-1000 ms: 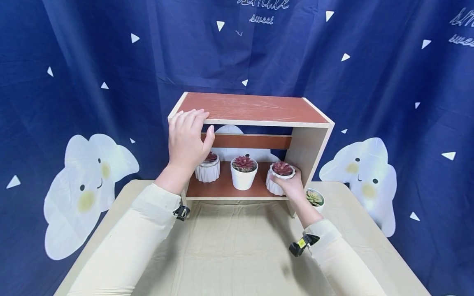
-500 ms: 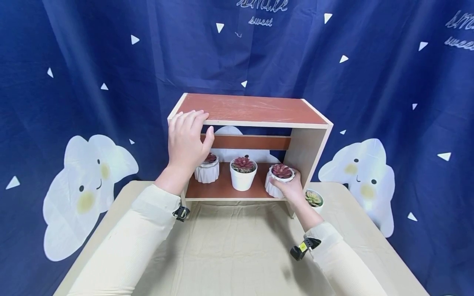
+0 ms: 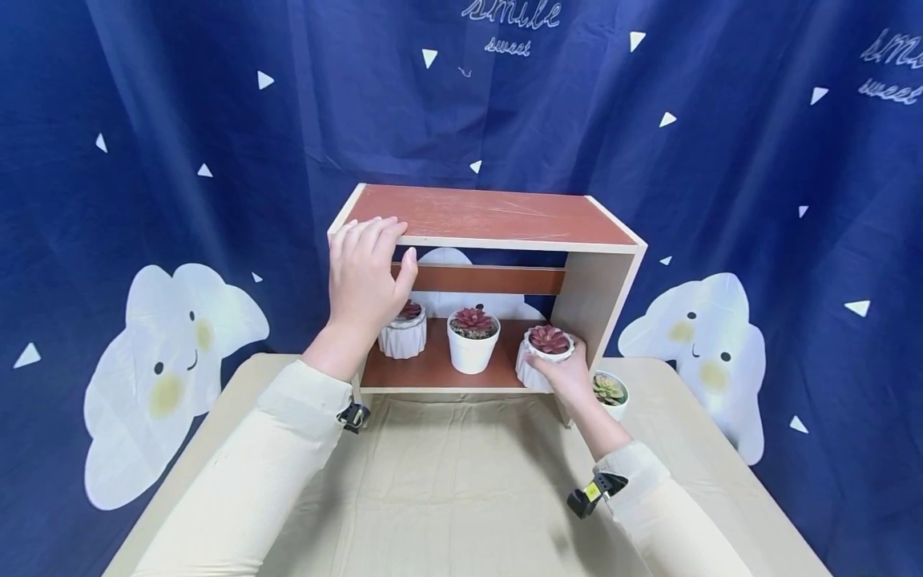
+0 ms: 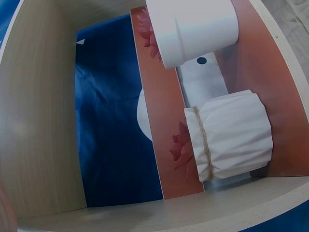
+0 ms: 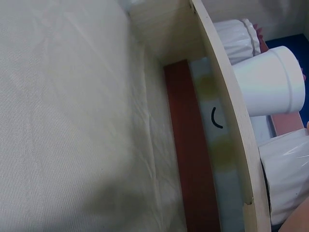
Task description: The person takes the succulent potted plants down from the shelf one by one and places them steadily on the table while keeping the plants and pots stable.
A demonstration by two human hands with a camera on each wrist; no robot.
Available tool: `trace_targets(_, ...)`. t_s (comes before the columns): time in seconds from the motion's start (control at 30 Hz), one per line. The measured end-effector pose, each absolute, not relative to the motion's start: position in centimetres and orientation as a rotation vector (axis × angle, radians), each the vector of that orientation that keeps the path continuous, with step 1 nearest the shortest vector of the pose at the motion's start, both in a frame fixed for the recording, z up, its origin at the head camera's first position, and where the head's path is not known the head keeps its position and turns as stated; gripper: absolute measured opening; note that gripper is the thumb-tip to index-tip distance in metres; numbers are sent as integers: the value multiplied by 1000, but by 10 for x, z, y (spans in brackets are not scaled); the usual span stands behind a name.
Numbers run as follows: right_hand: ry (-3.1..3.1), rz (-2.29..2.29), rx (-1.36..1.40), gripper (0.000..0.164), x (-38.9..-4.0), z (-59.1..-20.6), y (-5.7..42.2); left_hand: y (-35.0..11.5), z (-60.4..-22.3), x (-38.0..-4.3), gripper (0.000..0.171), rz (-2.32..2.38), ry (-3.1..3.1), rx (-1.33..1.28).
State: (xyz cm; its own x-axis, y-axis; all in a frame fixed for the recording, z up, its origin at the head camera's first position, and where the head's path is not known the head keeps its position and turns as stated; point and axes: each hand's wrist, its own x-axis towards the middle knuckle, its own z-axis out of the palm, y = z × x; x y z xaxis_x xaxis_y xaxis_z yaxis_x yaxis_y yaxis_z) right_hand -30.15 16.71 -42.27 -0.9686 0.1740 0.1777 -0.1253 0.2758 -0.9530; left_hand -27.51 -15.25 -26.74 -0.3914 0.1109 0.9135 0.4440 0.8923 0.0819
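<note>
My left hand [image 3: 368, 276] rests on the front left corner of the small wooden shelf [image 3: 497, 216], fingers laid over its red-brown top and thumb spread at the front. At the right end of the lower board, my right hand [image 3: 570, 377] grips a potted succulent [image 3: 532, 370] with red leaves in a white ribbed pot, close to the front edge. A smooth white pot with a red succulent [image 3: 472, 353] stands mid-board. Left of it is a ribbed white pot [image 4: 236, 137] with twine round its rim, partly behind my left hand in the head view.
A green succulent in a white pot [image 3: 611, 393] stands on the table just outside the shelf's right side panel [image 3: 598, 296]. Beige cloth [image 3: 447, 481] covers the table. A blue curtain [image 3: 216, 200] with clouds and triangles hangs behind.
My right hand has drawn the right-hand potted succulent slightly forward, toward the shelf's front edge. My left hand stays on the shelf corner. The head view has shifted a little.
</note>
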Motion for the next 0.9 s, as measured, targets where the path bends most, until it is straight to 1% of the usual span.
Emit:
trace_targets(0.67,-2302,1794,-11,97,-284,-421,169,-152,-267,-275,47,-373,-1985,-405)
trace_targets(0.9,-2343,1760,-46,95,-279,-421,168,-153,-267,-274,47,-372,-2002,-399)
